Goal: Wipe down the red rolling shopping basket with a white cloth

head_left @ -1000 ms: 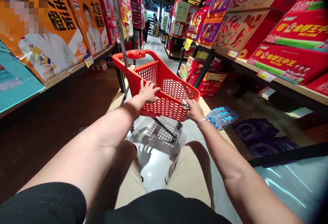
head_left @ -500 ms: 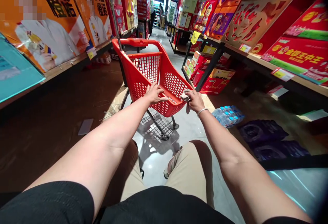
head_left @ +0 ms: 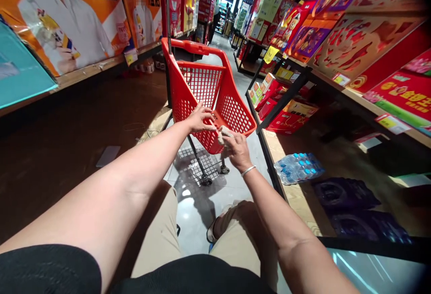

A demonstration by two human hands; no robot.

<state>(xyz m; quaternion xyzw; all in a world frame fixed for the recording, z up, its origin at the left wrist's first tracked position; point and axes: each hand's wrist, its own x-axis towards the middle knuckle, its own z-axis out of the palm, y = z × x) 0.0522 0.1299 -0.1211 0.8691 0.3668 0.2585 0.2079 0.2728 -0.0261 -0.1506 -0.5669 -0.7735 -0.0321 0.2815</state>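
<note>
A red plastic shopping cart (head_left: 235, 105) with a latticed basket stands in front of me, its handle at the far end. My left hand (head_left: 200, 120) rests over the near left rim, the fingers inside the basket and the thumb along the outside, loosely gripping it. In my right hand (head_left: 237, 148) is a crumpled, pale cloth (head_left: 223, 135), pressed against the basket's near edge, close to the left fingertips. A light band circles my right wrist. The right hand and cloth hide part of the rim.
Shelves of orange boxes (head_left: 148, 24) line the left side, and red gift boxes (head_left: 400, 92) the right. Shrink-wrapped water bottles (head_left: 298, 168) and purple packs (head_left: 346, 193) lie on the low right shelf. The grey aisle floor (head_left: 220, 45) runs ahead between shelves.
My right hand has moved left with the cloth along the cart's near rim, toward my left hand. The left hand stays on the rim. The view has shifted slightly.
</note>
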